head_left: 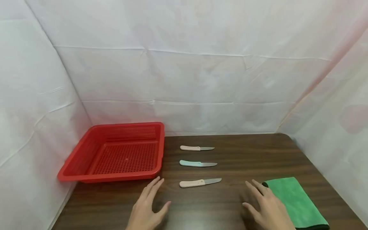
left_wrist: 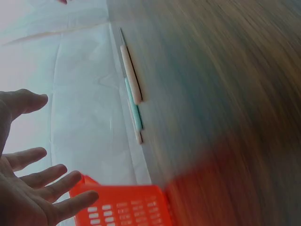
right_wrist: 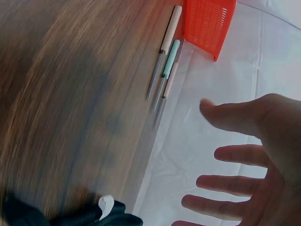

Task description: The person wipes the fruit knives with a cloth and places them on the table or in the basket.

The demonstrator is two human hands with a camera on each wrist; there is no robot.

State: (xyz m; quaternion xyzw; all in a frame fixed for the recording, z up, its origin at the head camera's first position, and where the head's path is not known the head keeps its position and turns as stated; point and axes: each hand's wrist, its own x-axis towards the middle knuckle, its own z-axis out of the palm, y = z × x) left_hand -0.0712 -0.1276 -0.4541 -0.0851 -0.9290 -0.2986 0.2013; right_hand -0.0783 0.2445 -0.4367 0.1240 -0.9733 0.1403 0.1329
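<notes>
Three small knives lie in a column on the wooden table, blades pointing right. The nearest knife has a cream handle, the middle knife a mint-green one, and the farthest knife a pale pink one. My left hand, fingers spread and holding nothing, hovers left of the nearest knife, just in front of the red basket. On the other side my right hand is also spread with nothing in it, beside a folded green cloth with a dark edge.
The red basket has slotted walls and a grid floor, and stands at the table's back left. White sheeting hangs behind the wooden table and along both sides. In the right wrist view, a white tag shows on the cloth's dark edge.
</notes>
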